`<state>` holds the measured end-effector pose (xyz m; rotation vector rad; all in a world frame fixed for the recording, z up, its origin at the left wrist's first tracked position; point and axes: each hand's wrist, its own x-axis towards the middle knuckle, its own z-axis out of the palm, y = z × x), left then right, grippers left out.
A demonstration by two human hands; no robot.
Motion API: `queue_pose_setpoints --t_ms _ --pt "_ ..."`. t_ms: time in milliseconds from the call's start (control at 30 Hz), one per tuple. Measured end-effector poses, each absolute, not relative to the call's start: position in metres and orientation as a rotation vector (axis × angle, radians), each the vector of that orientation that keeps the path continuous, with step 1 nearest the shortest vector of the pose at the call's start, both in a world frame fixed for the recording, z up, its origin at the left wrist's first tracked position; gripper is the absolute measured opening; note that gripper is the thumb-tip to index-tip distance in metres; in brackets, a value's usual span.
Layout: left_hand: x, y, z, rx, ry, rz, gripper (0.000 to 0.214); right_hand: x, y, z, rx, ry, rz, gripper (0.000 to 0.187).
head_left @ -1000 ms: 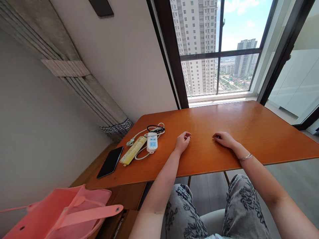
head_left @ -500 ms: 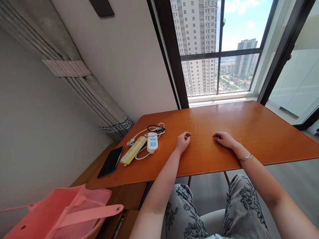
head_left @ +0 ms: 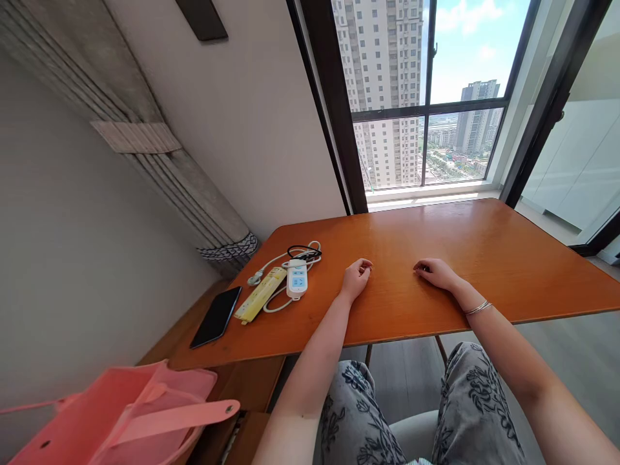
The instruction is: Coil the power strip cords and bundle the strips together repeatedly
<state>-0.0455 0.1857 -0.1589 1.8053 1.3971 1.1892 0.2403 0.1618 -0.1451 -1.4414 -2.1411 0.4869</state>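
My left hand [head_left: 357, 278] rests on its side on the orange-brown wooden table [head_left: 407, 310], its fingers loosely curled inward with nothing seen in them. A hand's breadth or more to its right, my right hand [head_left: 434, 272] lies on the same surface, also curled and holding nothing visible; a thin bracelet [head_left: 478, 308] circles that wrist. Nearest to the left hand is a white power strip [head_left: 297, 281] with blue socket faces and a looped cable. Beside it lie a yellowish power strip [head_left: 261, 296] and a black tablet or large phone [head_left: 216, 316].
At lower left, a pink bag [head_left: 111, 413] with a strap sits on a brown wooden surface [head_left: 247, 384]. A gathered grey curtain [head_left: 194, 194] hangs by the wall. Beyond the table is a dark-framed window [head_left: 426, 111]. My knees [head_left: 358, 407] are below the table's front edge.
The whole view has shifted very slightly, with things sitting a little lower in the picture. Both hands stay in place on the table.
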Motion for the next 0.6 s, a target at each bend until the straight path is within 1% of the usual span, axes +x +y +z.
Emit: queue_pose_setpoints --t_ms 600 --pt "-0.0463 0.1865 -0.1598 1.843 1.402 1.182 0.014 0.2403 0.1622 -0.1453 -1.441 -2.125 0.503 0.018"
